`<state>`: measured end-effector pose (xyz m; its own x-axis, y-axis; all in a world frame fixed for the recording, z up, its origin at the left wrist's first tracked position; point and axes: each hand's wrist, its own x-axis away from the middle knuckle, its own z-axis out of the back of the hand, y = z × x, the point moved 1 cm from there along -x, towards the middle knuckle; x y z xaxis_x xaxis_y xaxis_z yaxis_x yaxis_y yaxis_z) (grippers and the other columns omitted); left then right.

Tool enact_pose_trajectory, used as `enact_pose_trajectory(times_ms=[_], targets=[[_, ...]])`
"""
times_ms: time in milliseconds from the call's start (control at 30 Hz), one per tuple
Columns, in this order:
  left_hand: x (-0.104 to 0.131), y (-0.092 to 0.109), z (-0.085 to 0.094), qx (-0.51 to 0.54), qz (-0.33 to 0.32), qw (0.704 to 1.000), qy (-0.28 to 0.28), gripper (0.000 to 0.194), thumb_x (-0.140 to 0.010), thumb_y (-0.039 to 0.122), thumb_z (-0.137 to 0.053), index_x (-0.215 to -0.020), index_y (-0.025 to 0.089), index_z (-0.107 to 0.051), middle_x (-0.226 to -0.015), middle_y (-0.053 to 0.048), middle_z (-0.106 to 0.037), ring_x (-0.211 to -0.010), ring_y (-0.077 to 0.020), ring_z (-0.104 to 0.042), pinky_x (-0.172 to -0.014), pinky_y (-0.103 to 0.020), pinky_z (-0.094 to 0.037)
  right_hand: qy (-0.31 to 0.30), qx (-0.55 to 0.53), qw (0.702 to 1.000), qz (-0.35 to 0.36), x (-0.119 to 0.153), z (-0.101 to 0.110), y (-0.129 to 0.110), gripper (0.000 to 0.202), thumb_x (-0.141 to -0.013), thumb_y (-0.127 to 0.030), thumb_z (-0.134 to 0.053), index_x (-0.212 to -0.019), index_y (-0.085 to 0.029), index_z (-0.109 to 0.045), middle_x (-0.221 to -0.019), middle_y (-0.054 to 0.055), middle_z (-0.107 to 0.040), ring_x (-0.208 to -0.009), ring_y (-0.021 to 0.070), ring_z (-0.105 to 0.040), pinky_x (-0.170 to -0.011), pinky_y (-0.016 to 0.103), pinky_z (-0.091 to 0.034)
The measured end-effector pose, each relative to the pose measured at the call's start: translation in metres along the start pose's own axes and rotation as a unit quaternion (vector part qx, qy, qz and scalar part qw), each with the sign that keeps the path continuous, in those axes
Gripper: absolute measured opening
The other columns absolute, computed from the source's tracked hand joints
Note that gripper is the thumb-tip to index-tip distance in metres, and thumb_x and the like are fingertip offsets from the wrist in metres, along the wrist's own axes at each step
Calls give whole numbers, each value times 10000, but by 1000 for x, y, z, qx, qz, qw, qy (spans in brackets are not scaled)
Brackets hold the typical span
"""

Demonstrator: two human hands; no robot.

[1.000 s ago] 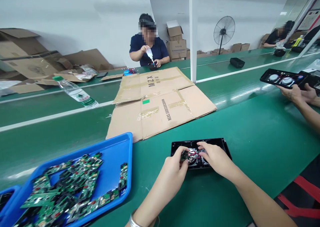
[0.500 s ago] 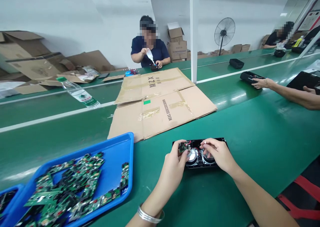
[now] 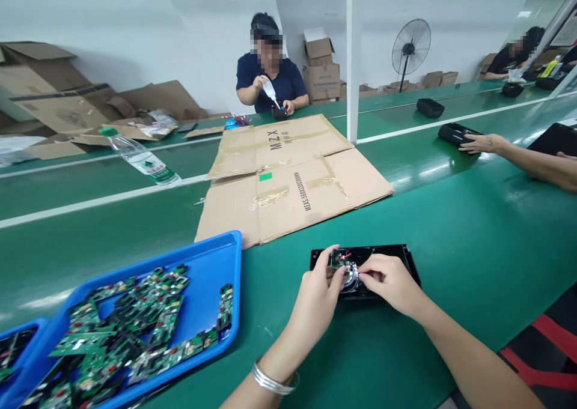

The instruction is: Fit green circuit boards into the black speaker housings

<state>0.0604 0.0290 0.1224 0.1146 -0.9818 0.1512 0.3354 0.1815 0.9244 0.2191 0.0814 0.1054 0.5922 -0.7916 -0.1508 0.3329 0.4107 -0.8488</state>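
Note:
A black speaker housing (image 3: 408,271) lies on the green bench in front of me. Inside it a round silver speaker (image 3: 350,281) shows between my hands; my right hand covers the area of the second one. My left hand (image 3: 315,289) grips a small green circuit board (image 3: 336,259) by its edges, tilted above the housing's left part. Red wires (image 3: 345,256) run by the board. My right hand (image 3: 394,283) has thumb and forefinger pinched together close to the board's right side, over the speaker. What sits in that pinch is too small to make out.
A blue tray (image 3: 238,277) of loose circuit boards stands at my left. Flattened cardboard (image 3: 288,187) lies ahead, with a plastic water bottle (image 3: 144,160) beyond it on the left. Across the bench a person (image 3: 270,66) holds a squeeze bottle. At right, another person's hand (image 3: 482,143) touches a black housing.
My right hand has moved left and down, from above the right speaker to beside the circuit board. My left hand keeps the board, now tilted more upright. The co-worker's hand at right has shifted slightly.

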Motion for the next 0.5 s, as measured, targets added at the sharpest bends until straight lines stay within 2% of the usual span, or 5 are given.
enact_pose_trajectory(times_ms=[67,167,300,500], targets=[[1,0,-1,-18,-6,1000,-9,383,-835,325,-444,-1208,236,-426,-703,-10,-631,-701,-193,-640,-658,-319,-515,29,94,994,51,1,-5,0,171,-836,-147,-485,-778,-167,-645,-736,38,-591,-691,150,-526,-623,266,-422],[1,0,-1,-26,-8,999,-16,402,-837,330,-446,-1227,235,-416,-717,-13,-644,-702,-191,-644,-672,-317,-509,38,172,979,101,3,-12,4,196,-868,-143,-450,-781,-162,-625,-759,53,-589,-731,162,-516,-665,276,-420],[1,2,0,-23,-9,999,-24,431,-836,325,-442,-1251,215,-403,-777,-37,-675,-739,-194,-654,-674,-304,-506,52,201,970,127,3,-14,7,193,-873,-137,-446,-764,-160,-604,-725,40,-566,-694,149,-495,-632,253,-408],[2,1,0,-62,-34,997,-21,443,-827,318,-443,-1258,214,-432,-710,-26,-675,-680,-195,-655,-625,-286,-506,54,247,957,140,5,-15,5,206,-869,-115,-439,-715,-154,-570,-689,29,-537,-680,143,-470,-589,240,-378]])
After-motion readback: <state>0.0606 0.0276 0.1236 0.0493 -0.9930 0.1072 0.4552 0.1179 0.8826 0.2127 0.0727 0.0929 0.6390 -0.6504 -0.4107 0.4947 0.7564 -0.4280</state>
